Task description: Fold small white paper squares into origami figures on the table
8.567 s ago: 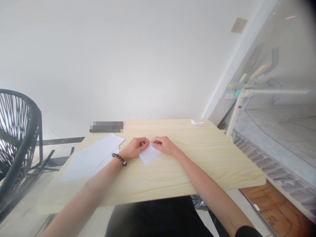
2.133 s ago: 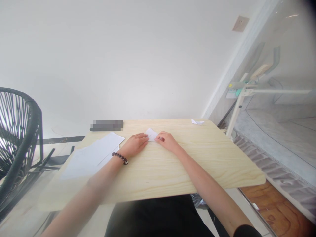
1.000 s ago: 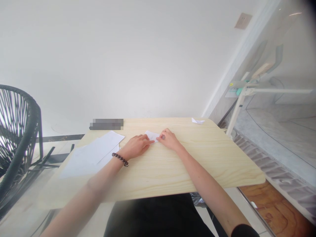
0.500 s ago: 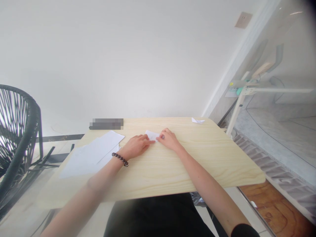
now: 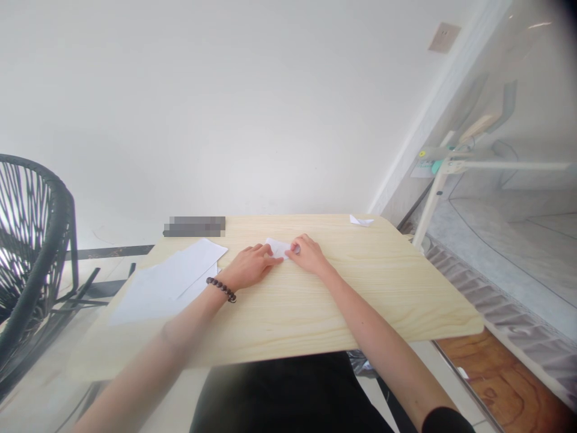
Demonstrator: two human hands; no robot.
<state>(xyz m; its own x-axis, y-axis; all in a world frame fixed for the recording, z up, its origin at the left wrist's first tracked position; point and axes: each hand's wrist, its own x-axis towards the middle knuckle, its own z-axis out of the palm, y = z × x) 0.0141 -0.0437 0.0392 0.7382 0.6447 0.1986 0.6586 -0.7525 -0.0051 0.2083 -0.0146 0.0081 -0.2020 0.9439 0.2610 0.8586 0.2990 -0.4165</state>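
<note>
A small folded piece of white paper [image 5: 278,247] lies on the wooden table between my two hands. My left hand [image 5: 250,266], with a dark bead bracelet [image 5: 220,288] at the wrist, presses the paper's left side with its fingers. At the paper's right end, my right hand [image 5: 309,252] pinches the edge between thumb and bent fingers. Parts of the paper are hidden under the fingertips of both hands.
White sheets [image 5: 169,279] lie overlapped on the table's left side. A folded paper boat [image 5: 361,221] rests near the back right edge. A blurred dark object [image 5: 195,227] is at the back left. A woven chair [image 5: 49,228] stands left of the table [image 5: 383,288].
</note>
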